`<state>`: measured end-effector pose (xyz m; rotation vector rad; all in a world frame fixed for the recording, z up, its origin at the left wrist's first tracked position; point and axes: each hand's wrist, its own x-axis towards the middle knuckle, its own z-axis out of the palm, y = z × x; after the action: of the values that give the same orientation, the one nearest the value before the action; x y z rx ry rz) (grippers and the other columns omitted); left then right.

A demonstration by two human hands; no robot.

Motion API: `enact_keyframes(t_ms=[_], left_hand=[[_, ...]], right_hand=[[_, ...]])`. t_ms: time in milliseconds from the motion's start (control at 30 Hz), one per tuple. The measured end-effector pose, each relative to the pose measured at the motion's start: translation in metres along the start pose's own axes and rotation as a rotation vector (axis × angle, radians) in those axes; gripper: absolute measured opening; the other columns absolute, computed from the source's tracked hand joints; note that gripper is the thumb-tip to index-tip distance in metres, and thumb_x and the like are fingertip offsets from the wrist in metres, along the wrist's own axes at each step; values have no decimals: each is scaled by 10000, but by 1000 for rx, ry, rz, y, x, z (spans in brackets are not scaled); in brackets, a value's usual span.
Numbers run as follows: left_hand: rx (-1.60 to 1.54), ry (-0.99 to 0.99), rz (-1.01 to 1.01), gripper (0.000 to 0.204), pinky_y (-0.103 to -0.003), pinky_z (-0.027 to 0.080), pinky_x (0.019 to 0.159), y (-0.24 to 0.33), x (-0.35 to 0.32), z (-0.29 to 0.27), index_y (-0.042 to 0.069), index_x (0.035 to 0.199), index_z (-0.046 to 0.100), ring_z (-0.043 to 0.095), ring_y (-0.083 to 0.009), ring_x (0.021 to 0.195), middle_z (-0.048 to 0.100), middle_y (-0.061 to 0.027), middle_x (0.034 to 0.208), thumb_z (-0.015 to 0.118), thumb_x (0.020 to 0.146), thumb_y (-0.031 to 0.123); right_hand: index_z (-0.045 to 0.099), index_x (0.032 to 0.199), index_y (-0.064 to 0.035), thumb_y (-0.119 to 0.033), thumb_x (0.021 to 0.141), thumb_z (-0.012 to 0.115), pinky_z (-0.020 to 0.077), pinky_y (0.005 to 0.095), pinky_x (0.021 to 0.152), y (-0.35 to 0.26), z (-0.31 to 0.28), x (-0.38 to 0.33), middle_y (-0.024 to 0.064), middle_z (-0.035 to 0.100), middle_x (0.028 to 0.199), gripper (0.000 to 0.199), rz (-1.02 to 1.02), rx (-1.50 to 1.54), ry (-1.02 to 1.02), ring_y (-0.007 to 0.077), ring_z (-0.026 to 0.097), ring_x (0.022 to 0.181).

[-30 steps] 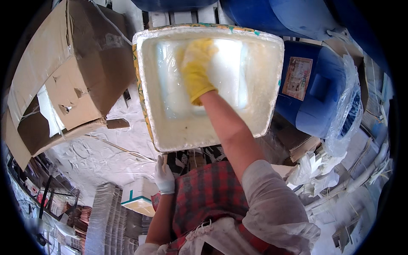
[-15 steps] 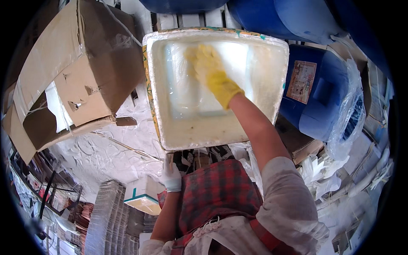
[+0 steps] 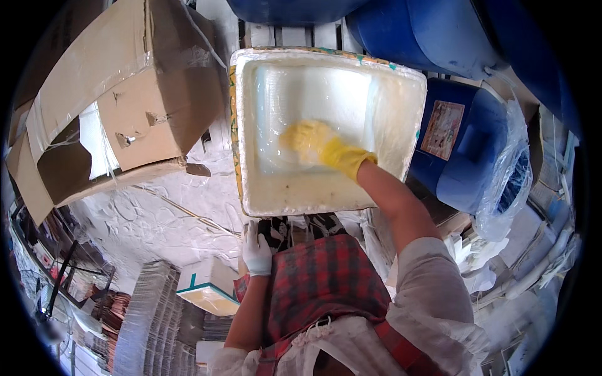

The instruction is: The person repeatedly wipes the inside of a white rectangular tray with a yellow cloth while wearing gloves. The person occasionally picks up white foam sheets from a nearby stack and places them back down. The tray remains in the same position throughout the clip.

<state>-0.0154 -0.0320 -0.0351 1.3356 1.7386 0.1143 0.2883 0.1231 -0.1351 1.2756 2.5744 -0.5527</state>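
A large white foam box [image 3: 401, 125] with a patterned outer edge stands in front of me and holds a pale, whitish liquid. My right hand [image 3: 310, 143], in a yellow rubber glove, reaches into the liquid near the middle of the box. Its fingers look stretched out, though they are blurred and partly under the surface; I see nothing held in them. Below the box's near left corner, my left hand [image 3: 257, 252] in a white glove rests beside my lap. Its fingers lie fairly straight and point toward the box, with nothing visible in them.
Cardboard boxes [image 3: 132, 119] stand on the left. Blue plastic drums [image 3: 420, 31] crowd the far side, and another blue container [image 3: 464, 150] with clear plastic wrap stands right. Near left are a small white box [image 3: 210, 282] with green tape and stacked trays [image 3: 147, 319].
My right hand has moved nearer to me through the liquid, from the far part of the box toward its middle. My left hand stays in about the same place.
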Motion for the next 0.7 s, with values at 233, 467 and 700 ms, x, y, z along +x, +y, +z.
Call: enact_keyframes(t_ms=[233, 467, 700], left_hand=[[93, 15, 29, 400, -390, 448, 835, 13, 0, -2, 21, 1247, 489, 566, -332, 965, 583, -179, 1077, 490, 853, 88], [19, 80, -28, 394, -378, 457, 832, 22, -2, -3, 22, 1249, 485, 569, -321, 992, 585, -170, 1088, 487, 859, 80], [30, 87, -67, 396, -385, 458, 824, 16, -5, 0, 22, 1247, 487, 570, -328, 971, 588, -171, 1075, 486, 855, 77]], right_hand=[[659, 947, -103, -127, 841, 484, 489, 386, 794, 53, -71, 94, 108, 648, 1010, 206, 474, 539, -19, 277, 624, 922], [652, 1055, -134, -161, 868, 467, 450, 373, 864, 64, -11, 138, 97, 628, 1078, 264, 166, -313, -81, 262, 587, 1016], [593, 1169, -130, -183, 899, 401, 385, 351, 969, 60, -41, 140, 49, 562, 1220, 336, -93, -551, -354, 255, 518, 1129]])
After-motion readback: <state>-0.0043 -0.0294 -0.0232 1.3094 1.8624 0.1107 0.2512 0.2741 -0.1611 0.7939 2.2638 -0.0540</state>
